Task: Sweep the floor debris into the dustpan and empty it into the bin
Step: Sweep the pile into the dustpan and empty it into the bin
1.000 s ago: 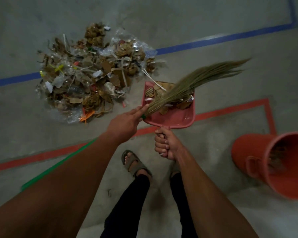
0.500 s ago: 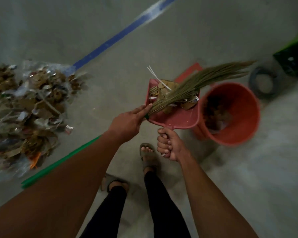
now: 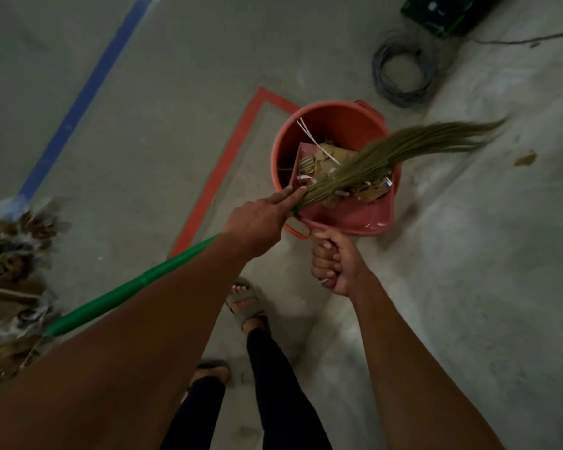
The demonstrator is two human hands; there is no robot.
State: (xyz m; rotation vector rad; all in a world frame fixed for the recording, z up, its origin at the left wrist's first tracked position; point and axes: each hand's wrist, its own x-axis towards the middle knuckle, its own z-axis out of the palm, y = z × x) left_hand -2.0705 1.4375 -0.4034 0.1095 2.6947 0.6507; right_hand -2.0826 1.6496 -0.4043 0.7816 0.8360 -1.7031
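Observation:
A pink dustpan (image 3: 355, 216) loaded with cardboard scraps, paper bits and white strips is held level right over the open orange bin (image 3: 332, 125). My right hand (image 3: 333, 263) grips its handle from below. My left hand (image 3: 260, 219) holds the broom (image 3: 387, 154) where the green handle (image 3: 127, 290) meets the straw bristles, index finger stretched along them. The bristles lie across the load in the pan and stick out past the bin's right rim. The debris pile (image 3: 10, 271) lies on the floor at the left edge.
A coil of grey cable (image 3: 403, 73) lies beyond the bin, with a dark green crate (image 3: 449, 11) at the top right. Red tape (image 3: 228, 157) and blue tape (image 3: 78, 99) lines mark the concrete floor. My sandalled feet (image 3: 244, 303) stand just behind the bin.
I have turned right and carried the loaded dustpan and broom from beside the debris pile to directly over the bin. Both hands keep the same hold.

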